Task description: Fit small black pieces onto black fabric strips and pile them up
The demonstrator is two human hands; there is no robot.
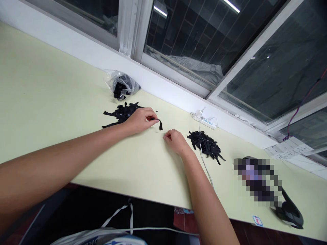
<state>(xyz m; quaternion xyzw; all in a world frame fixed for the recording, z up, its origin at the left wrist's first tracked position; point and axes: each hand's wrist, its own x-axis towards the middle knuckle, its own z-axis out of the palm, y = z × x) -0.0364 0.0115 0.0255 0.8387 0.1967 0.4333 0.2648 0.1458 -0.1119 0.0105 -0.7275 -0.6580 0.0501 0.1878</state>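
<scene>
Between the thumb and fingers of my left hand (141, 119) is a short black fabric strip (160, 125), its free end hanging down to the right. Just behind that hand lies a loose pile of black strips (120, 114), partly covered by it. My right hand (175, 140) is held a little to the right of the strip, apart from it, thumb and fingertips pinched together. Whatever is in that pinch, if anything, is too small to make out. A second heap of black strips (205, 144) lies to the right of my right hand.
A clear plastic bag (122, 85) with black pieces stands by the wall. Along the wall lies a white power strip (204, 119); a white cable (203, 162) crosses the right heap. Black headphones (290, 209) and a pixelated object (258, 180) sit at the table's right.
</scene>
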